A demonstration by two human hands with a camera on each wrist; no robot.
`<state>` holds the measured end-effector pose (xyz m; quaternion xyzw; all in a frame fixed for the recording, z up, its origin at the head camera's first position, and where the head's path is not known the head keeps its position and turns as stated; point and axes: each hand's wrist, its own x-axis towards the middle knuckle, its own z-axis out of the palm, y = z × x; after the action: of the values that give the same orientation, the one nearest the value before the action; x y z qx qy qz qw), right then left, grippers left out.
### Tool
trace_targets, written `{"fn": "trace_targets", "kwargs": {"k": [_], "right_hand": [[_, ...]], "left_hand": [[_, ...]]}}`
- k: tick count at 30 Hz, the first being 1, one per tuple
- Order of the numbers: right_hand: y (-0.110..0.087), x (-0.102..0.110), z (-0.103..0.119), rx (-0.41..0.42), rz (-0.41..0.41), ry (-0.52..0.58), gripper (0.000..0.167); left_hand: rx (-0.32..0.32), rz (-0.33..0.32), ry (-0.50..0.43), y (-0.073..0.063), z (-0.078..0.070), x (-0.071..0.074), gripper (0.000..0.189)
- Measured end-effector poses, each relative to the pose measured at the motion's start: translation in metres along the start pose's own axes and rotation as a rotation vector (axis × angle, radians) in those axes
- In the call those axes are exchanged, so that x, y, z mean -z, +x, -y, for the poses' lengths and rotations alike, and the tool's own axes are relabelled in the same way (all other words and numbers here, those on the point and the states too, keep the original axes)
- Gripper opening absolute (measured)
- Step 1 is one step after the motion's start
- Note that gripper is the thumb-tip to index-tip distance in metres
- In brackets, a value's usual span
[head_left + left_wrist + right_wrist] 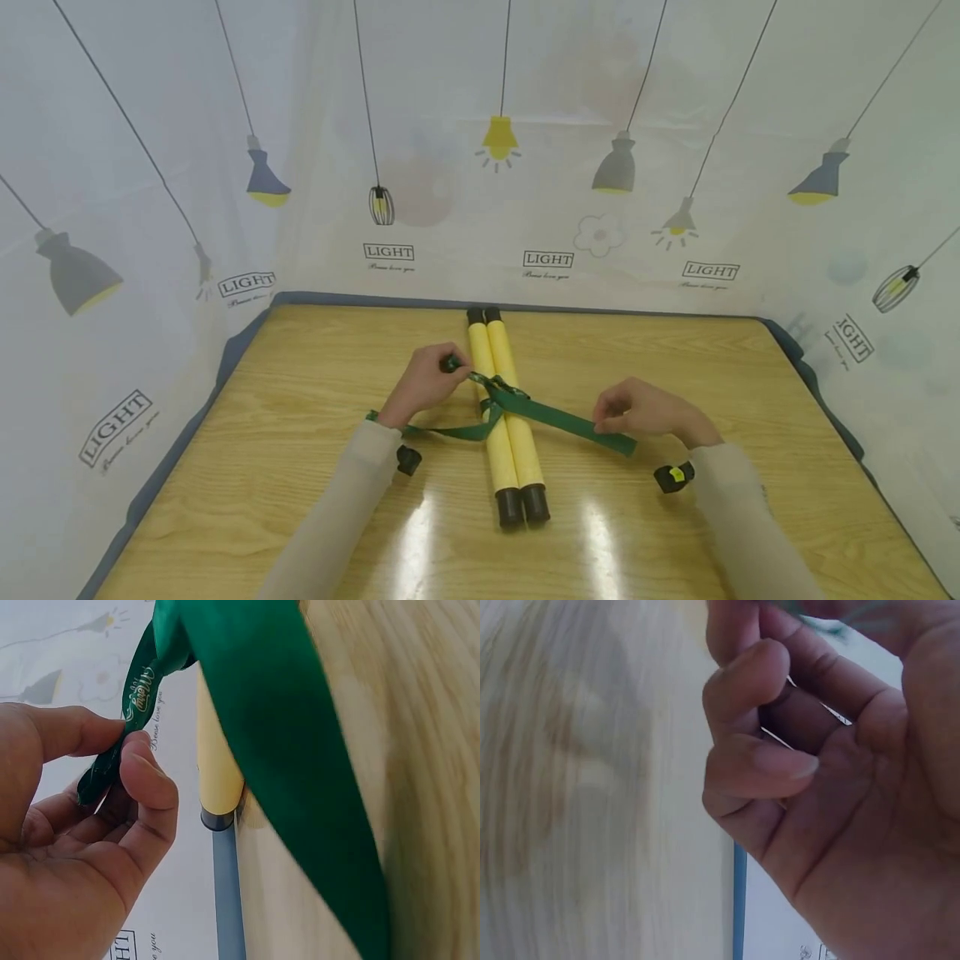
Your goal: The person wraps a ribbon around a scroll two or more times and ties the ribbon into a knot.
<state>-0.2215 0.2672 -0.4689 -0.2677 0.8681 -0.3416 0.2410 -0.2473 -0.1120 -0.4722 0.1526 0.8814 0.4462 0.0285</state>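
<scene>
Two yellow rods with dark end caps lie side by side on the wooden table. A green ribbon passes round their middle and crosses itself on top, in a loose knot. My left hand, left of the rods, pinches one ribbon end between thumb and index finger; white lettering shows on that part in the left wrist view. A wide ribbon length hangs in front of that camera. On the right, my right hand pinches the other length near its end, fingers curled. Little of the ribbon shows in the right wrist view.
The wooden table has a dark blue border at its back and sides. White sheets printed with lamps stand round it on three sides. A black wrist device sits under the right wrist, another by the left.
</scene>
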Motion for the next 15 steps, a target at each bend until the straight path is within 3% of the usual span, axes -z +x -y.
{"fn": "trace_targets", "kwargs": {"k": [7,15], "right_hand": [[-0.011,0.0,-0.013,-0.07,0.046,0.018,0.009],[-0.011,-0.002,-0.013,-0.015,0.076,0.046,0.008]], "left_hand": [[0.012,-0.002,0.015,0.0,0.005,0.001,0.007],[0.038,0.037,0.048,-0.002,0.006,0.001,0.01]]}}
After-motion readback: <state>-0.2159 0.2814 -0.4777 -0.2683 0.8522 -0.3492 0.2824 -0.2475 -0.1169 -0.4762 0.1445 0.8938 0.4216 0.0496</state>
